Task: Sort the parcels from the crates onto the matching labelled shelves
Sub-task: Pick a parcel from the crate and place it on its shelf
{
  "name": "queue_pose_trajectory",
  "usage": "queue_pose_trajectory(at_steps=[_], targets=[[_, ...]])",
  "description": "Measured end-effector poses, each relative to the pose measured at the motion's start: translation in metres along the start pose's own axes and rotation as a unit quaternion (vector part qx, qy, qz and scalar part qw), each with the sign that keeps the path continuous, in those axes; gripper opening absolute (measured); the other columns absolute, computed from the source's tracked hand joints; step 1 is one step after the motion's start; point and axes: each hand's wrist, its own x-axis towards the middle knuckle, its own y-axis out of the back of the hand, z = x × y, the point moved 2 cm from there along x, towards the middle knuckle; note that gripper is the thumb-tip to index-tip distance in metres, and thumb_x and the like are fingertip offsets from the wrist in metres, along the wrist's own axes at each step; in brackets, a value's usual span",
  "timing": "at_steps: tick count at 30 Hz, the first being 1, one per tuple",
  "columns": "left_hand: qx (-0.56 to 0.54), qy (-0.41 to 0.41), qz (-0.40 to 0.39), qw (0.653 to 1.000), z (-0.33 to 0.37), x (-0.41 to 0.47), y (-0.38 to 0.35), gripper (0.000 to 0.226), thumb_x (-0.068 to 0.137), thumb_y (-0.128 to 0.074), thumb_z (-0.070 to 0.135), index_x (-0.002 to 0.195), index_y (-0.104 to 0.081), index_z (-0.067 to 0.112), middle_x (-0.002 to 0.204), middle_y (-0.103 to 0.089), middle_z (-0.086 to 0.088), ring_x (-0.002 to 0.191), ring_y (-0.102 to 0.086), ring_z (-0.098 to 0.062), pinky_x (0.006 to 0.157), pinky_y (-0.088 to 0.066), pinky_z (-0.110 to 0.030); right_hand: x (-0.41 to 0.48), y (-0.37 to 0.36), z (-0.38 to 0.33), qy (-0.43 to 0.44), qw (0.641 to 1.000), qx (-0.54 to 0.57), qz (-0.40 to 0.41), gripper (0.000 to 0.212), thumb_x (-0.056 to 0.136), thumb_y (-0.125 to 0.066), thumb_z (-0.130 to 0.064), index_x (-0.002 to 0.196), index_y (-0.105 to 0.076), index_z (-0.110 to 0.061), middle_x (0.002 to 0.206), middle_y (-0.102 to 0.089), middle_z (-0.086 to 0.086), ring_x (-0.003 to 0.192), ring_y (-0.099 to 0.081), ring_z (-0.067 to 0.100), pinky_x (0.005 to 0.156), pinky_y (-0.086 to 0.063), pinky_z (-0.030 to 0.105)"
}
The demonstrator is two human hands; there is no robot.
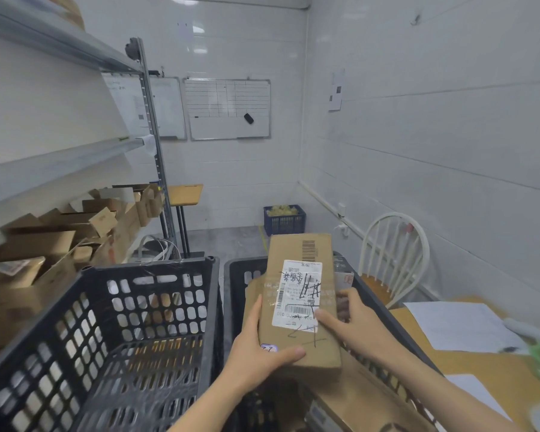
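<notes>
Holding up a flat brown cardboard parcel (300, 307) with a white label | left hand (256, 358) grips its near corner | right hand (354, 324) grips its right edge | parcel is above the right black plastic crate (235, 294)

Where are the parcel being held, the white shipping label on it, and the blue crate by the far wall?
parcel (315, 350): head view, bare cardboard below the label.
white shipping label (298, 294): head view, centre of the label.
blue crate (284, 224): head view, its front wall.
</notes>
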Motion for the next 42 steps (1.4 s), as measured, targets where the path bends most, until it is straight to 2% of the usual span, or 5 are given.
queue_pose_trajectory(at_steps=[6,14,29,36,42], targets=[[-0.001,-0.014,-0.036,0.999,0.001,-0.004,0.000,0.121,0.055,-0.093,0.046,0.149,-0.017,0.047,0.134,-0.050,0.031,0.117,-0.052,0.012,0.102,-0.044,-0.022,0.016,0.022,0.003,0.065,0.997,-0.038,0.026,0.101,0.067,-0.075,-0.064,0.145,-0.018,-0.037,0.149,-0.028,-0.012,0.136,-0.033,0.011,0.110,-0.037,0.044],[0.006,-0.035,-0.078,0.996,0.003,-0.007,0.000,0.124,0.053,-0.094,0.050,0.147,-0.014,0.053,0.144,-0.043,0.027,0.130,-0.046,0.002,0.113,-0.037,-0.040,0.036,0.044,-0.014,0.094,0.986,-0.120,0.067,0.105,0.061,-0.074,-0.068,0.146,-0.015,-0.049,0.160,0.016,-0.008,0.147,0.008,0.021,0.116,-0.010,0.051],[-0.030,-0.058,0.093,0.994,0.013,-0.004,0.014,0.117,0.053,-0.097,0.013,0.139,-0.027,0.049,0.139,-0.034,0.026,0.118,-0.033,0.030,0.093,-0.043,-0.014,0.029,0.058,-0.018,0.044,0.986,-0.037,0.158,0.118,0.058,-0.086,-0.053,0.150,-0.014,-0.033,0.137,-0.017,-0.005,0.133,-0.030,0.022,0.113,-0.028,0.043],[-0.046,-0.016,0.154,0.987,0.009,-0.001,0.013,0.113,0.063,-0.089,0.001,0.147,-0.020,0.033,0.161,-0.015,-0.001,0.143,-0.022,-0.003,0.112,-0.031,-0.027,0.024,0.065,0.003,-0.008,0.981,-0.036,0.193,0.068,0.064,-0.078,-0.060,0.110,-0.051,-0.019,0.112,-0.041,-0.002,0.106,-0.050,0.017,0.088,-0.046,0.037],[0.009,0.010,0.146,0.989,0.006,0.000,0.005,0.064,0.086,-0.073,0.013,0.119,-0.021,0.031,0.146,-0.039,-0.006,0.133,-0.047,-0.021,0.110,-0.039,-0.038,0.021,0.072,0.015,-0.037,0.980,-0.044,0.192,0.057,0.068,-0.071,-0.065,0.094,-0.045,-0.021,0.097,-0.060,-0.005,0.084,-0.059,0.012,0.067,-0.048,0.034]])
